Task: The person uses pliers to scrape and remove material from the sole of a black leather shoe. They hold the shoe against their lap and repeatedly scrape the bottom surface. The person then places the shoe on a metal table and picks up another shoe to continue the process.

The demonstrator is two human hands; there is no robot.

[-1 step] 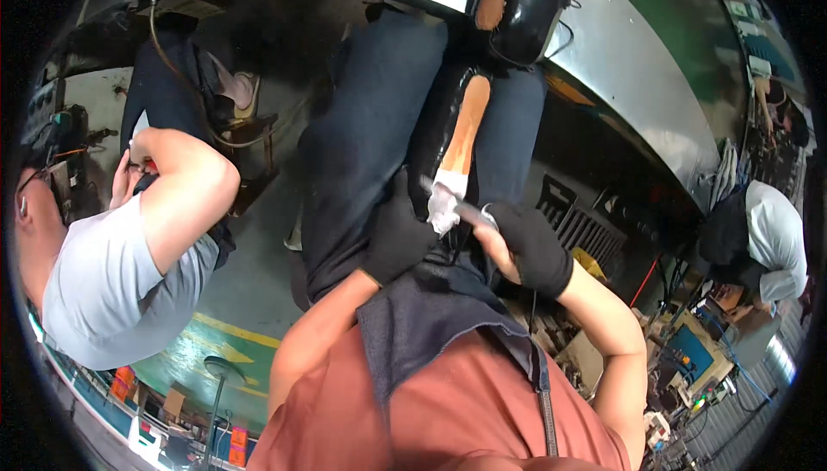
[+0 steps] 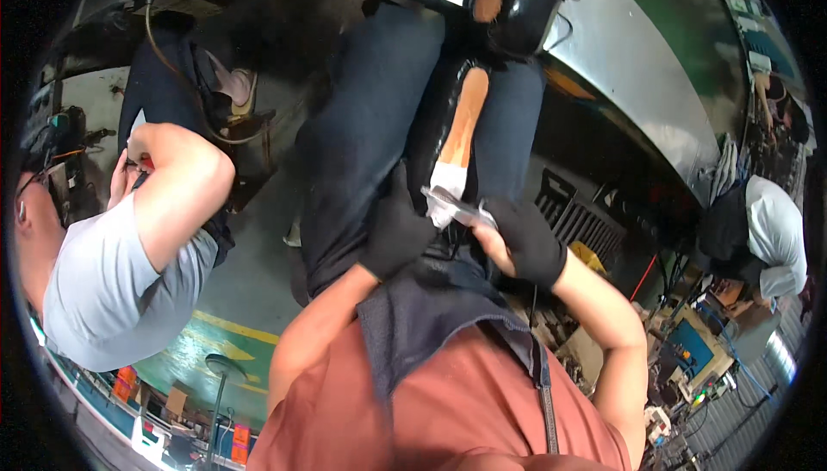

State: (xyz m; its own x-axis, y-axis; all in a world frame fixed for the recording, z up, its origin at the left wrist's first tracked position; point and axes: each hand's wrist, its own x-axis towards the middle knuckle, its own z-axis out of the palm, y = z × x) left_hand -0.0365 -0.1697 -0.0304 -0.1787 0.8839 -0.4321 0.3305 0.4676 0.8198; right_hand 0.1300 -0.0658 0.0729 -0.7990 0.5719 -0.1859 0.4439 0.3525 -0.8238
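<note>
A black shoe lies between my thighs with its tan sole facing up. White material covers the heel end, which points toward me. My left hand, in a black glove, is wrapped around the shoe's side by the heel. In my right hand, gloved but with a bare thumb, is a flat grey metal tool. Its blade-like end lies across the white heel end. The tool's grip is hidden in my fingers.
On the metal bench ahead, more black shoes stand near the edge, one with a tan sole. A co-worker in a grey shirt sits at my left. Another person bends over at the right, beyond a dark slatted crate.
My right hand and the tool have shifted slightly; the blade now lies flatter over the heel. The shoe and my left hand stay almost where they were.
</note>
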